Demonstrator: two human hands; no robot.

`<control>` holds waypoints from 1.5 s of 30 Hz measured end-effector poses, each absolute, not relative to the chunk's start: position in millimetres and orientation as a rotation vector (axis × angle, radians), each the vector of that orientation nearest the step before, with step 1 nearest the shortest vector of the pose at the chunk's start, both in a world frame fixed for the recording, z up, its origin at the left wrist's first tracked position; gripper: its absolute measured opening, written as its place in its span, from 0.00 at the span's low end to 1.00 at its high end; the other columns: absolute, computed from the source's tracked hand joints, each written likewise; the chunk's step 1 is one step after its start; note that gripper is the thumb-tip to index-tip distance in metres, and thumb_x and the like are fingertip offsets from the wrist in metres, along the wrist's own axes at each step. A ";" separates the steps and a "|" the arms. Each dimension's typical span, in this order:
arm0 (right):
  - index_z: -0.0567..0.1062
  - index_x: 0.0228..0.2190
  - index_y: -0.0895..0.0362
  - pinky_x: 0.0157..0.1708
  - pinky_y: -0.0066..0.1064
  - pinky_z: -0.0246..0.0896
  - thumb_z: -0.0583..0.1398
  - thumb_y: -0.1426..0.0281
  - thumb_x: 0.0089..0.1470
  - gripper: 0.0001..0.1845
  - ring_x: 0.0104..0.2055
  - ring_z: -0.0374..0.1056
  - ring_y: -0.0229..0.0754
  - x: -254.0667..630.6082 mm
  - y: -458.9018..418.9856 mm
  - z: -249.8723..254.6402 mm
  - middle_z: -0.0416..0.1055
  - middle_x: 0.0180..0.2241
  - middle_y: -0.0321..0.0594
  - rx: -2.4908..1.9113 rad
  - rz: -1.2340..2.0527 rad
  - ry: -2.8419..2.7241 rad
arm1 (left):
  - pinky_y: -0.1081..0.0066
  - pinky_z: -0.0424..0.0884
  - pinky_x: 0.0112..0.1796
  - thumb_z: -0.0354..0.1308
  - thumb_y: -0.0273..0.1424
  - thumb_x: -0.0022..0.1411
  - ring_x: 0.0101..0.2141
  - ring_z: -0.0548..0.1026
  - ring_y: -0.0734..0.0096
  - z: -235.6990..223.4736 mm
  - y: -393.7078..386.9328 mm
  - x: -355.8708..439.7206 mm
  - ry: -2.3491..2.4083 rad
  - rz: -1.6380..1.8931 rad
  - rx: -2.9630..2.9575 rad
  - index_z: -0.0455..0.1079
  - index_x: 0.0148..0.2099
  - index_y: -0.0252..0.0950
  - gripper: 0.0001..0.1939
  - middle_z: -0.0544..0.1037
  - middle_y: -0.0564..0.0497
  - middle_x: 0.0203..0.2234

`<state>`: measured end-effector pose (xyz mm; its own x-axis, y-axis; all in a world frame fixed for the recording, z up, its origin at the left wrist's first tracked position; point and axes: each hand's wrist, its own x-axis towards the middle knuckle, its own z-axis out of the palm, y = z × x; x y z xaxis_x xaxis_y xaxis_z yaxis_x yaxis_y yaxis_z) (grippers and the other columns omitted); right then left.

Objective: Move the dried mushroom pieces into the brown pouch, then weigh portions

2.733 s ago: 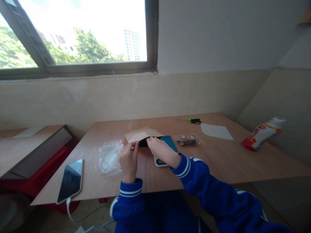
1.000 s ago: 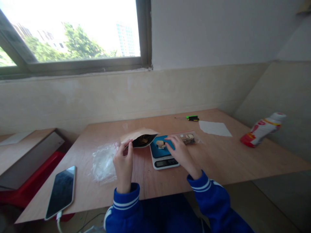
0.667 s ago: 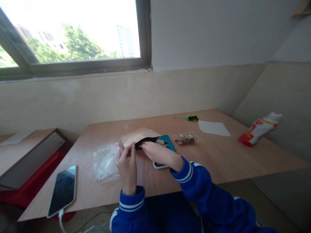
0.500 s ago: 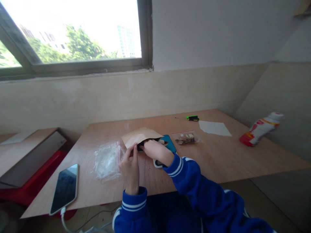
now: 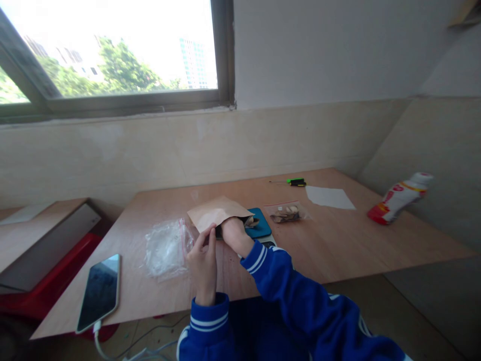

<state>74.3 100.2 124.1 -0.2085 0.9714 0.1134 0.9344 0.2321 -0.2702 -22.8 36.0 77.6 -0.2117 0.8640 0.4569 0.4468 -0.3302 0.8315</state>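
Note:
A brown paper bag (image 5: 216, 210) lies on the table with its mouth facing me. My left hand (image 5: 203, 255) is closed in a pinch on the near edge of the bag's mouth. Inside the opening is my right hand (image 5: 235, 233); its fingers are hidden there, so I cannot tell what they hold. Just right of the bag sits a small scale with a blue top (image 5: 263, 229), partly covered by my right arm. Some pale brown dried slices (image 5: 251, 221) rest on the scale beside the bag's mouth.
A clear zip bag of similar slices (image 5: 287, 214) lies right of the scale. Clear plastic bags (image 5: 167, 248) and a charging phone (image 5: 99, 291) are to the left. Farther back are screwdrivers (image 5: 296, 182) and white paper (image 5: 329, 197); a bottle (image 5: 400, 198) stands at right.
My right hand has gone deeper into the paper bag, its forearm shifting left, so more of the scale shows. My left hand keeps its pinch on the bag's edge.

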 end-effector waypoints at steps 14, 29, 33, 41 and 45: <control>0.76 0.40 0.65 0.45 0.37 0.65 0.47 0.81 0.60 0.19 0.45 0.72 0.51 82.8 62.1 119.0 0.76 0.42 0.55 -1.898 0.294 -2.046 | 0.64 0.69 0.49 0.51 0.39 0.66 0.48 0.75 0.61 78.0 33.0 -21.6 1.467 1.545 1.613 0.73 0.49 0.41 0.14 0.78 0.46 0.48; 0.75 0.37 0.56 0.39 0.34 0.66 0.61 0.69 0.54 0.08 0.38 0.73 0.43 166.4 5.4 109.4 0.77 0.37 0.42 -1.275 0.480 -1.360 | 0.63 0.69 0.48 0.51 0.41 0.65 0.50 0.74 0.60 90.2 48.1 -33.6 1.520 1.587 1.651 0.74 0.46 0.42 0.15 0.80 0.48 0.45; 0.75 0.33 0.58 0.34 0.32 0.66 0.62 0.70 0.48 0.07 0.35 0.74 0.42 180.6 29.3 73.2 0.78 0.35 0.43 -1.358 0.619 -1.326 | 0.66 0.72 0.39 0.52 0.42 0.65 0.38 0.78 0.64 96.5 57.9 -35.4 1.526 1.555 1.633 0.75 0.47 0.41 0.16 0.81 0.50 0.40; 0.75 0.33 0.57 0.37 0.35 0.64 0.60 0.75 0.52 0.06 0.36 0.73 0.45 163.4 54.1 41.7 0.78 0.35 0.42 -1.615 0.395 -1.508 | 0.70 0.70 0.40 0.52 0.40 0.65 0.40 0.78 0.67 95.1 54.8 -39.2 1.520 1.598 1.682 0.76 0.45 0.42 0.14 0.81 0.51 0.40; 0.75 0.33 0.57 0.43 0.39 0.60 0.59 0.75 0.54 0.04 0.43 0.71 0.49 166.6 48.1 50.6 0.78 0.37 0.43 -1.675 0.159 -1.643 | 0.70 0.70 0.41 0.52 0.40 0.65 0.40 0.78 0.66 94.6 52.7 -38.6 1.522 1.602 1.693 0.76 0.45 0.41 0.14 0.81 0.51 0.39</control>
<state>166.6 48.1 50.6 0.1603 0.8958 0.4144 0.7998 0.1281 -0.5864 -38.6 52.7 94.6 -0.2200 0.8456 0.4864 0.4425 -0.3579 0.8223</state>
